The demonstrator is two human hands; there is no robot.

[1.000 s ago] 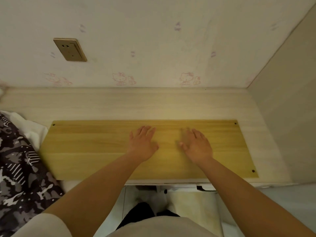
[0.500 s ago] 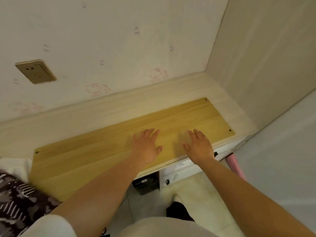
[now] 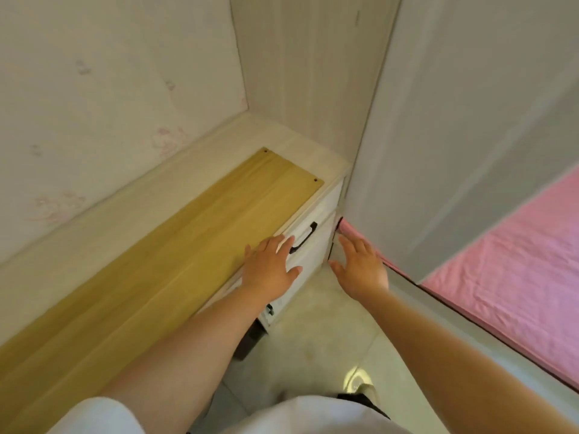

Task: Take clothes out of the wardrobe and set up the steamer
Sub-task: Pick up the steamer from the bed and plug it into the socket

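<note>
Hands are wide open and hold nothing: left hand [image 3: 272, 267] over yellow board [image 3: 175, 245], near drawer handle [image 3: 304, 238]; right hand [image 3: 362, 268] beside pink sheet [image 3: 513, 264].

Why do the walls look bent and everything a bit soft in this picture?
Head view: the wide-angle lens bows straight edges, such as the tall cabinet panel. The wallpaper patterns are smeared and the pink sheet is soft, probably motion blur. Lighting is warm and even, with one bright glare patch on the floor. Both hands are fairly sharp.
</note>
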